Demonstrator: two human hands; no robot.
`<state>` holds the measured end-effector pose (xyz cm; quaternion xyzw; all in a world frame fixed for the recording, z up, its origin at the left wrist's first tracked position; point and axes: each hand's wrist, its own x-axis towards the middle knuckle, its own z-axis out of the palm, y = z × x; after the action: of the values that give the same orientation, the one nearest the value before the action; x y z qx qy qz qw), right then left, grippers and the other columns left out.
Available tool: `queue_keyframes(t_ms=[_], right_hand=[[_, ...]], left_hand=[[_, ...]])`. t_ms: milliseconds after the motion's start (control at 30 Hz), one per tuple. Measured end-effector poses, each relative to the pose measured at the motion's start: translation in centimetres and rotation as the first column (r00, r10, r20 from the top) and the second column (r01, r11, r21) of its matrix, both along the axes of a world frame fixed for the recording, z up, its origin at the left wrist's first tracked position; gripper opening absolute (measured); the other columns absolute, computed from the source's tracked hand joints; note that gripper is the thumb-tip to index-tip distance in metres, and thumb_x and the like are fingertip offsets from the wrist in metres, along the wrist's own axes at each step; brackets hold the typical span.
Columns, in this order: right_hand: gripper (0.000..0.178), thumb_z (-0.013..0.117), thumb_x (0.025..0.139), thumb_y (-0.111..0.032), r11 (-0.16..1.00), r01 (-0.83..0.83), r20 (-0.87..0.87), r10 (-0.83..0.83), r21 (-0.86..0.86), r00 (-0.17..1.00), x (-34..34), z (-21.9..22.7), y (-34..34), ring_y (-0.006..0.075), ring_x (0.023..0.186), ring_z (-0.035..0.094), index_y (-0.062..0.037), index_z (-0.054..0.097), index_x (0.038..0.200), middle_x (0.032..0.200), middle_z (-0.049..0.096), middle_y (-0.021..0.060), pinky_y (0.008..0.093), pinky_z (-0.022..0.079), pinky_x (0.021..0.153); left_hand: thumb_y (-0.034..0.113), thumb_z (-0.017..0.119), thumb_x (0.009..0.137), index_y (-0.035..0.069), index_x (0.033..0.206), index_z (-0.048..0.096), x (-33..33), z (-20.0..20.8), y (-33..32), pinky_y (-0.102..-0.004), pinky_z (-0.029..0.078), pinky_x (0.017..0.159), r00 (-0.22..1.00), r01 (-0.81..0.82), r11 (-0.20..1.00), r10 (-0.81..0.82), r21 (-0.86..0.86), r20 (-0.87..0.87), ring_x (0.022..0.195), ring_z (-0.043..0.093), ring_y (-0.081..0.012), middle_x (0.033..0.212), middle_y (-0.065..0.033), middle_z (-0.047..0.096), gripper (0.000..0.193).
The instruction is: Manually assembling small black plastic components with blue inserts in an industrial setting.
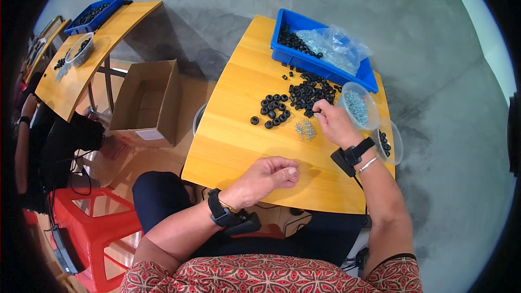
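My left hand hovers over the near edge of the yellow table, fingers curled and thumb pressed against them; whatever it may hold is hidden. My right hand reaches to the near edge of a heap of small black parts, finger and thumb pinched together; what lies between them is too small to make out. Left of the heap is a cluster of larger round black pieces with holes. A small pile of silvery screw-like parts lies just left of my right hand.
A blue tray with black parts and bagged metal pieces stands at the back. Clear tubs sit on the right. To the left are a cardboard box, a red stool, another table and a seated person.
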<state>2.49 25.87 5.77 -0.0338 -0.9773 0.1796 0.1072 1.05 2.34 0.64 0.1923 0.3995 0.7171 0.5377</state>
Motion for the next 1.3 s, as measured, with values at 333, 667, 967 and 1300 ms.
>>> queue_keyframes(t_ms=[333, 667, 967, 1300], right_hand=[[0.011, 0.051, 0.079, -0.01, 0.932, -0.069, 0.273, -0.034, 0.357, 0.961, -2.0, 0.4, -1.7, 0.0362, 0.071, 0.056, -0.0038, 0.047, 0.087, 0.069, 0.056, 0.0195, 0.0448, 0.043, 0.06], [0.01, 0.048, 0.079, -0.01, 0.956, 0.039, 0.119, -0.077, 0.292, 0.99, -2.0, 0.1, -1.1, 0.0388, 0.069, 0.056, -0.0008, 0.05, 0.082, 0.067, 0.056, 0.022, 0.0455, 0.045, 0.061], [0.017, 0.048, 0.088, -0.016, 0.583, 0.254, 0.282, -0.044, -0.772, 0.958, 0.4, 1.9, -1.6, 0.003, 0.05, 0.039, -0.0026, 0.057, 0.091, 0.058, 0.042, -0.004, 0.0173, 0.035, 0.045], [0.012, 0.051, 0.083, -0.011, 0.929, 0.125, -0.049, -0.151, -0.348, 0.987, 2.3, -1.5, -0.4, 0.0115, 0.057, 0.051, 0.0005, 0.054, 0.082, 0.064, 0.055, 0.0052, 0.0253, 0.041, 0.052]], left_hand=[[0.015, 0.05, 0.087, -0.004, 0.108, 0.05, 0.0, -0.2, -0.1, -0.0288, 0.047, 0.083, 1.0, 0.013, 1.0, -0.013, 0.006, 0.023, 0.089, 0.056, -0.0161, 0.098, -0.0108, 0.057, 0.028], [0.015, 0.05, 0.088, -0.004, 0.107, 0.05, 0.0, -0.4, 0.0, -0.0301, 0.048, 0.082, 0.999, 0.023, 1.0, -0.023, 0.007, 0.037, 0.088, 0.057, -0.0167, 0.094, -0.0107, 0.057, 0.027], [0.014, 0.048, 0.088, -0.006, 0.106, 0.049, -0.3, -0.2, -0.2, -0.0311, 0.049, 0.081, 0.989, 0.037, 0.999, -0.041, 0.025, 0.145, 0.087, 0.057, -0.0192, 0.093, -0.0135, 0.057, 0.027], [0.013, 0.048, 0.088, -0.004, 0.103, 0.052, 0.2, 0.5, -0.6, -0.0288, 0.052, 0.07, 0.995, -0.09, 0.996, 0.09, 0.006, 0.03, 0.074, 0.058, -0.0148, 0.087, -0.0106, 0.058, 0.023]])
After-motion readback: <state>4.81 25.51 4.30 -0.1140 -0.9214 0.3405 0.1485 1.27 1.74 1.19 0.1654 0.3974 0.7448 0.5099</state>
